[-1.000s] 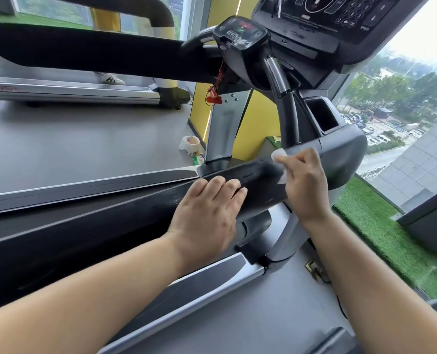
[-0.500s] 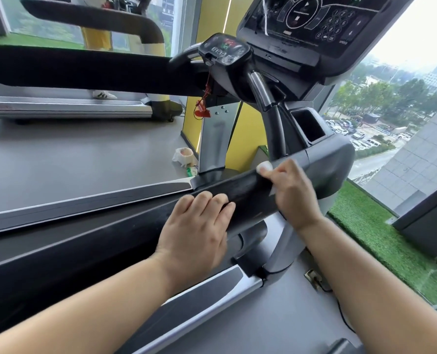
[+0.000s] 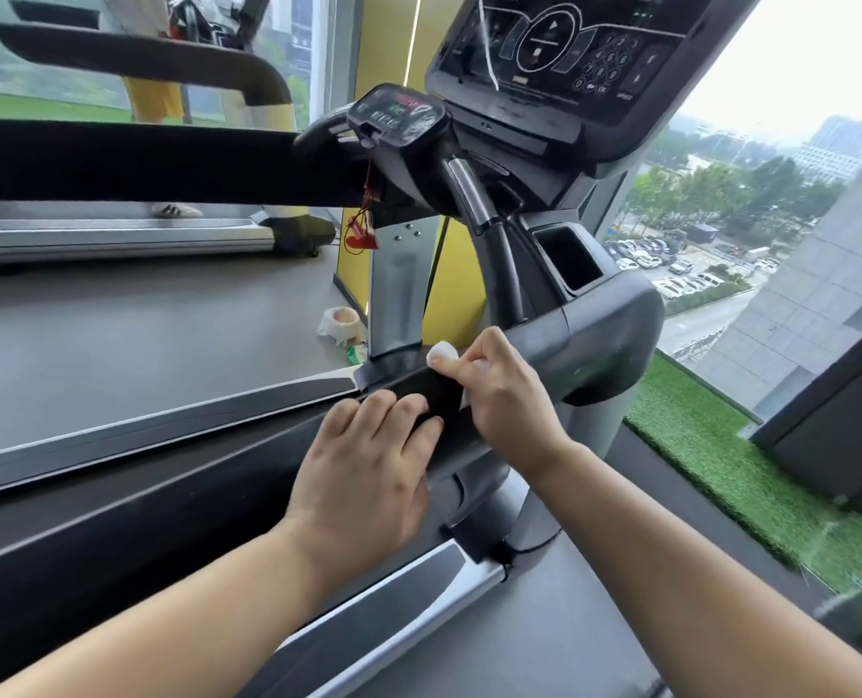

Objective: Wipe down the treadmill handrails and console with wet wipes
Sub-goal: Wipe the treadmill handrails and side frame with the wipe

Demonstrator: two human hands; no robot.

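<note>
A black treadmill handrail (image 3: pixel 590 345) runs across the middle of the view toward the console (image 3: pixel 549 57) at the top. My right hand (image 3: pixel 509 400) grips a white wet wipe (image 3: pixel 443 353) and presses it on top of the rail. Just left of it, my left hand (image 3: pixel 368 476) rests on the same rail, its fingers laid over the top edge. A second black handrail (image 3: pixel 116 163) crosses the upper left. A small control panel (image 3: pixel 398 115) sits below the console.
A red safety clip (image 3: pixel 363 234) hangs under the small panel. A white bundle (image 3: pixel 340 324) lies on the grey floor by the treadmill post. Another treadmill (image 3: pixel 116 234) stands at the back left. Windows and green turf (image 3: pixel 720 471) are on the right.
My right hand has slid the wipe leftward along the rail, closer to my left hand. The view has tilted up, so more of the console shows.
</note>
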